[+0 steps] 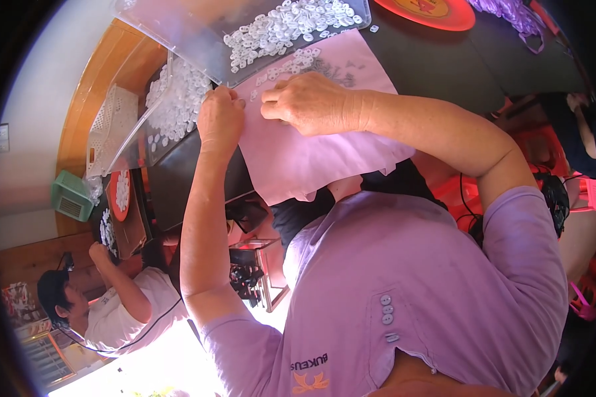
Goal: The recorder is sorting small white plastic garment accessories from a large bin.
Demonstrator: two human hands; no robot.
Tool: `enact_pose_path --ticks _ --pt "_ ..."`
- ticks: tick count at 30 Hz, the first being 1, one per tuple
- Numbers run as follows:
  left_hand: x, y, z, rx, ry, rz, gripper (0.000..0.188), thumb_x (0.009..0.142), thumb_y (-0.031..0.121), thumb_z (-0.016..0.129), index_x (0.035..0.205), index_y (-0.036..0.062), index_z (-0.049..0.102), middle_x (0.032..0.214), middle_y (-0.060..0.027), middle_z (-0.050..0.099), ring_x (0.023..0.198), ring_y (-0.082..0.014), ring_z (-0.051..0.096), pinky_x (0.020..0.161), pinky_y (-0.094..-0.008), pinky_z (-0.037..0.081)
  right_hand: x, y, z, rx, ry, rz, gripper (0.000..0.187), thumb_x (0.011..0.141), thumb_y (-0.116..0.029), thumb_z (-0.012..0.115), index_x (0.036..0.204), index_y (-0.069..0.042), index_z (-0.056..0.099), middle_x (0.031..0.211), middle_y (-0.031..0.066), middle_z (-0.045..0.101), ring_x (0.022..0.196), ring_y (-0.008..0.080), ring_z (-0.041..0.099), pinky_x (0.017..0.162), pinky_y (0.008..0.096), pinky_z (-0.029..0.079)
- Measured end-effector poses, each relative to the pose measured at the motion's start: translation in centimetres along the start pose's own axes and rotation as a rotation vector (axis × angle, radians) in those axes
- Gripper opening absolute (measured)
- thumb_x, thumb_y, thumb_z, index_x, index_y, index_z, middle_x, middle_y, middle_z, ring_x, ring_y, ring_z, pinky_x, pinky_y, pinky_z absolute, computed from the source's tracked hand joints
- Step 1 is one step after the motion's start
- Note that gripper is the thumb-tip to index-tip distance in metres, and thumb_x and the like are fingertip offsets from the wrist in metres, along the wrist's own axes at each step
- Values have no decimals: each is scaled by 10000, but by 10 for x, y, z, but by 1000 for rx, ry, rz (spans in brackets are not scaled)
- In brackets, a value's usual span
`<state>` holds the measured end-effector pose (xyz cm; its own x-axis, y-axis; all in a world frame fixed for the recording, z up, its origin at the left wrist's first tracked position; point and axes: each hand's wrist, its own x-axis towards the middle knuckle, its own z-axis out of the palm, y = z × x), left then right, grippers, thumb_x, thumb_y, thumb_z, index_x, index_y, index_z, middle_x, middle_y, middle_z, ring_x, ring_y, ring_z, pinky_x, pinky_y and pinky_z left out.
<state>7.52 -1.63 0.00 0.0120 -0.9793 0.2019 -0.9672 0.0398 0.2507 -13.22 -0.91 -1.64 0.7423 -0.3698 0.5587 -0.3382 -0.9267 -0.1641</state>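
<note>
Many rounded pieces [286, 32], rippled pink cloth [290, 162]

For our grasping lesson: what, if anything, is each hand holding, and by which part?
Cannot tell: the left hand and right hand hide any held thing.

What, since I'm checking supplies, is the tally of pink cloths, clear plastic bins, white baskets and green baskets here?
Pink cloth: 1
Clear plastic bins: 2
White basket: 1
Green basket: 1
Total: 5

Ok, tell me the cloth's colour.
The cloth is pale pink, seen best in the head view.
</note>
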Motion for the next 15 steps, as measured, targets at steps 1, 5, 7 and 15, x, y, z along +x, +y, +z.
enact_pose_path --ticks 1,5,7,15 --pt "0 -3 1 -3 0 1 146 792 142 652 855 12 636 957 -201 625 919 -360 617 797 -426 491 0 -1 -1 -2 2 1 109 736 -49 616 797 -71 528 842 40 552 859 275 597 676 408 503" --pt "0 0 -4 -48 -8 21 136 771 132 662 838 16 637 901 -183 646 882 -351 625 764 -428 491 -1 1 -1 11 6 5 104 739 -49 614 794 -70 529 845 40 555 863 275 598 678 408 505" --pt "0 1 -5 -53 -30 -12 130 764 127 666 828 17 636 875 -177 652 866 -348 629 753 -430 491 -1 1 -1 13 0 10 101 741 -51 615 798 -70 534 847 41 558 864 275 599 681 408 506" --pt "-2 2 -4 -61 1 65 156 762 154 694 785 16 625 834 -186 647 805 -365 615 716 -439 484 -1 0 0 22 5 9 106 743 -54 622 806 -75 539 853 44 560 859 275 599 683 416 503"
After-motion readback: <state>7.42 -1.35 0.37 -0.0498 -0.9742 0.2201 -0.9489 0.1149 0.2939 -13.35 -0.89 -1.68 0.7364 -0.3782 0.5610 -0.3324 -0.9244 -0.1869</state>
